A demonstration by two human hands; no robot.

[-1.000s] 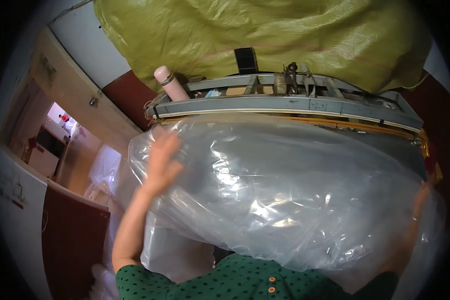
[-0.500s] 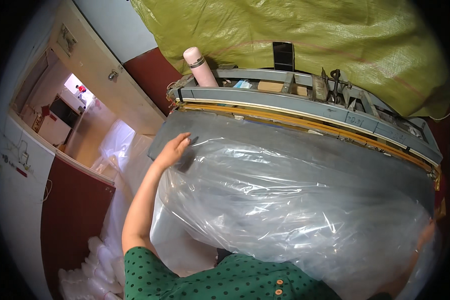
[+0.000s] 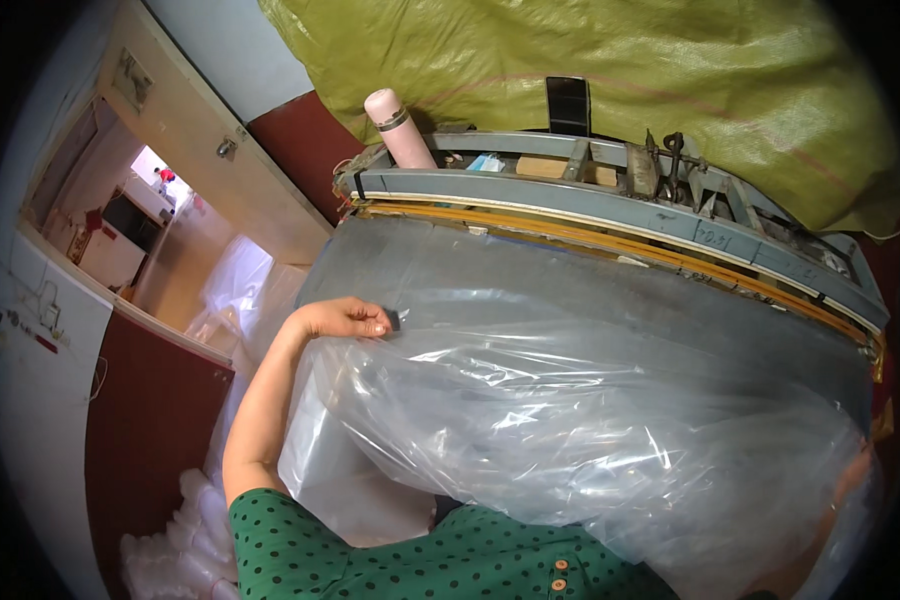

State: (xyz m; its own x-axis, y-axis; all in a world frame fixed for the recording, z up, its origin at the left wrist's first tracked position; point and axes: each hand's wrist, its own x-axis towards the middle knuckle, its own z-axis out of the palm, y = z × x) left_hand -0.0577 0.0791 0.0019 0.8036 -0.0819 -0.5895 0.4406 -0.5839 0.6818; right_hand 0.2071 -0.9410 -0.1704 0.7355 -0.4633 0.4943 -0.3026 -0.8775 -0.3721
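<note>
A wide clear plastic film (image 3: 530, 430) spreads in creased folds across the dark grey flat surface (image 3: 530, 275) of a bench-like machine and hangs toward my body. My left hand (image 3: 345, 318) is at the film's far left corner, its fingers curled and closed on the edge. At the far right rim my right hand (image 3: 852, 470) grips the other end of the film. That hand shows dimly through the plastic, so its separate fingers are hard to make out.
Behind the surface runs a grey metal frame (image 3: 530, 185) with yellow strips (image 3: 590, 235). It carries a pink thermos (image 3: 400, 130), a black phone (image 3: 568, 105) and metal clamps (image 3: 670, 165). Bundled plastic (image 3: 185, 540) lies lower left, near an open door (image 3: 205, 130).
My left hand has come down toward me, and its fingers have curled in. The film's left edge has moved nearer with it. My right hand has barely moved.
</note>
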